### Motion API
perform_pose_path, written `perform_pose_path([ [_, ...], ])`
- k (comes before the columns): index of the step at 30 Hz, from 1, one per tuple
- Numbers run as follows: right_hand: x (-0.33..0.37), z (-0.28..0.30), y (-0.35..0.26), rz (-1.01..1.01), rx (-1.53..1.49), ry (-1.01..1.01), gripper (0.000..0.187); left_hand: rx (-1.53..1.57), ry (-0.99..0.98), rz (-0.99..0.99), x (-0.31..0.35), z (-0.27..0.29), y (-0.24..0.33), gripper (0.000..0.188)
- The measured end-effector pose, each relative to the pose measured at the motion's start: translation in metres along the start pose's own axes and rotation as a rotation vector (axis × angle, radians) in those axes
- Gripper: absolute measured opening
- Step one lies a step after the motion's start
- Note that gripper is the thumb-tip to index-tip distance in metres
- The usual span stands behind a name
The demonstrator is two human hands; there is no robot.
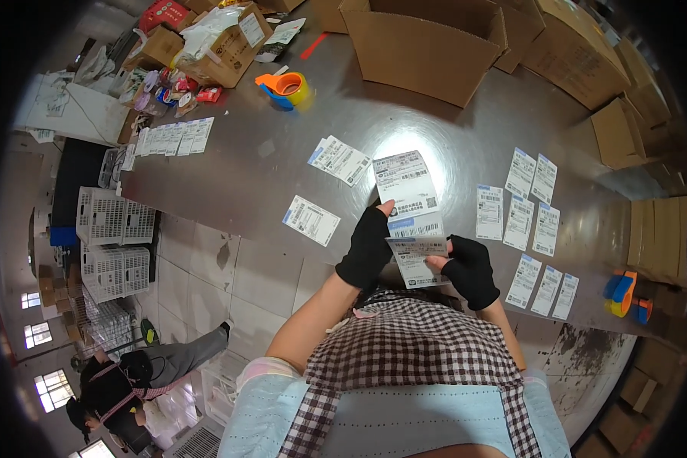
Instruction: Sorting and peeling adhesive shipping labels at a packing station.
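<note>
A strip of white printed shipping labels hangs between my hands, with its top end over the table's bright spot and its lower section folded toward me. My left hand, in a black fingerless glove, is closed on the strip's left edge, thumb on top. In a matching glove, my right hand pinches the lower label from the right side. Beyond my left hand lie an overlapping stack of labels and a single label. Several more labels are spread in groups to the right.
Across the metal table, a tape dispenser stands at the far left. Another dispenser sits at the right edge. An open carton is at the back. A row of labels lies left. Behind, a person is near white crates.
</note>
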State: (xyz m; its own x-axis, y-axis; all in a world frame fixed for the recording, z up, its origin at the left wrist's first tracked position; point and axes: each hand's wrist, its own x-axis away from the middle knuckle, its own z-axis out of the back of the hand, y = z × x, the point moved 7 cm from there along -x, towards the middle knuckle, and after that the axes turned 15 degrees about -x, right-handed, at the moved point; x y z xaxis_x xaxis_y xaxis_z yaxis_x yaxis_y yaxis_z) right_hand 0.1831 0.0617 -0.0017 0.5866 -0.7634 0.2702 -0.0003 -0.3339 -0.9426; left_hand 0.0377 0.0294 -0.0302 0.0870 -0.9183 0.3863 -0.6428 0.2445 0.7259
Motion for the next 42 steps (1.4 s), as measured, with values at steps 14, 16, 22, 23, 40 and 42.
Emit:
perform_pose_path([
  [14, 0.006, 0.023, 0.006, 0.026, 0.284, -0.107, 0.028, 0.08, -0.035, -0.052, -0.002, -0.001, 0.016, 0.039],
  [16, 0.006, 0.021, 0.011, -0.035, 0.554, -0.227, 0.033, 0.034, -0.07, -0.026, -0.002, -0.003, 0.021, 0.036],
  [22, 0.009, 0.004, -0.047, 0.549, 0.321, 0.081, 0.023, -0.432, -0.002, -0.03, -0.001, 0.0, -0.012, 0.036],
  [23, 0.01, 0.007, -0.049, 0.548, 0.322, 0.082, 0.023, -0.561, 0.029, -0.014, 0.0, -0.001, -0.013, 0.037],
  [40, 0.0, 0.01, -0.044, 0.462, 0.138, -0.066, 0.017, -0.508, 0.002, -0.132, -0.002, 0.007, -0.007, 0.045],
  [42, -0.013, 0.02, -0.032, 0.304, -0.146, 0.132, 0.019, -0.597, -0.015, -0.123, 0.005, 0.002, -0.005, 0.045],
])
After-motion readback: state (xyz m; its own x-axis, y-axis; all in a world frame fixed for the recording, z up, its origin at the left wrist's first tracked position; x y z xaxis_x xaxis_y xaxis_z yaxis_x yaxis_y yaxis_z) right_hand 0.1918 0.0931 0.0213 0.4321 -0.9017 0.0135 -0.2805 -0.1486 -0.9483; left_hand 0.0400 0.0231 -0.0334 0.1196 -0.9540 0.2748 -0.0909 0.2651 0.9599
